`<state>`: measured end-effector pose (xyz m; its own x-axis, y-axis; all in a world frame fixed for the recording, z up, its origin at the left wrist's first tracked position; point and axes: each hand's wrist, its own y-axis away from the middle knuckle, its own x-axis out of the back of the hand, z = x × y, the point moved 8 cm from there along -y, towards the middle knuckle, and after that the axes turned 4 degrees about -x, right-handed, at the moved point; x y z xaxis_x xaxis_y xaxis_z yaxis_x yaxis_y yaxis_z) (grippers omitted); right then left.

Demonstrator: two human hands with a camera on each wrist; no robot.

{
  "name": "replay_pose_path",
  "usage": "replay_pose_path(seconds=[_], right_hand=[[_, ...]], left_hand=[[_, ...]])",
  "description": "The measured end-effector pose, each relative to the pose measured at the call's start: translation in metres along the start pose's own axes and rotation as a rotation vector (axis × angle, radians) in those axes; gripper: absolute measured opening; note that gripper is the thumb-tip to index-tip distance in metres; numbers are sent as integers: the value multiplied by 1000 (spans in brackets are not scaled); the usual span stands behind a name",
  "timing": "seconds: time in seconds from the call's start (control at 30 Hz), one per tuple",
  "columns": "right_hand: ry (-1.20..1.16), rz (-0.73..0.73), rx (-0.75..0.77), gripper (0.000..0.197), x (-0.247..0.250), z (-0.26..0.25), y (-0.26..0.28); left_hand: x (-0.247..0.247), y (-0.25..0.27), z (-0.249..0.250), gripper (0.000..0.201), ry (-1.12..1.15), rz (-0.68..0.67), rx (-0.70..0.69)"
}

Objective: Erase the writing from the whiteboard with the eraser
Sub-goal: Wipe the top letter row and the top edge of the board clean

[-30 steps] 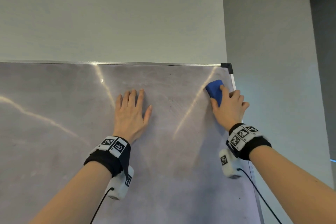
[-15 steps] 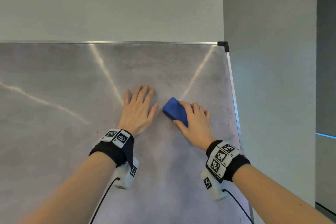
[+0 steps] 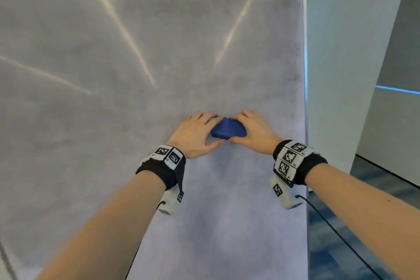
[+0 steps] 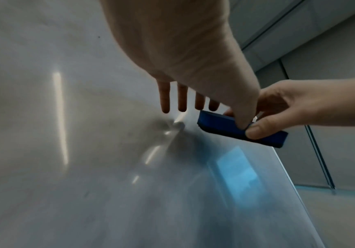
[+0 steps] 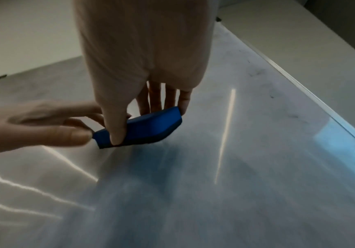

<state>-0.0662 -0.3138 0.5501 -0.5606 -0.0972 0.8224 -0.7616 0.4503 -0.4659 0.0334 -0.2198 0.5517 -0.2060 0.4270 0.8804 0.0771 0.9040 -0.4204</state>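
Note:
The blue eraser (image 3: pixel 228 130) lies against the grey, smeared whiteboard (image 3: pixel 136 52), low and near its right edge. My left hand (image 3: pixel 200 134) pinches the eraser's left end, thumb below and fingers above. My right hand (image 3: pixel 254 132) grips the right end the same way. In the left wrist view the eraser (image 4: pixel 221 124) sits under my left hand (image 4: pixel 182 50), with my right hand (image 4: pixel 299 107) coming in from the right. The right wrist view shows my right hand (image 5: pixel 142 50) with its thumb across the eraser (image 5: pixel 151 127) and my left hand (image 5: pixel 34 127) at its end. Faint dark smudges (image 3: pixel 293 77) remain by the right edge.
The board's metal frame (image 3: pixel 305 52) runs down the right side, with a pale wall (image 3: pixel 341 52) beyond it and blue patterned floor (image 3: pixel 363 223) below. Light streaks reflect across the board. Cables hang from both wrist cameras.
My right hand swept the eraser from the top right corner down and left. My left hand left its flat rest on the board and now holds the eraser too. The view tilted down.

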Motion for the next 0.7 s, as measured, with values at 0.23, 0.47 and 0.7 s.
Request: replay_pose_path(seconds=[0.23,0.47,0.7], right_hand=[[41,-333,-44,53,-117,-9,95],[-40,-737,-129,53,-267,-2,194],[70,-912,-156,52,-406,18,288]], left_hand=[[-104,82,42,66,87,-364,-18],[-226,199,89,62,264,-713,148],[-342,308,110,67,358,-832,338]])
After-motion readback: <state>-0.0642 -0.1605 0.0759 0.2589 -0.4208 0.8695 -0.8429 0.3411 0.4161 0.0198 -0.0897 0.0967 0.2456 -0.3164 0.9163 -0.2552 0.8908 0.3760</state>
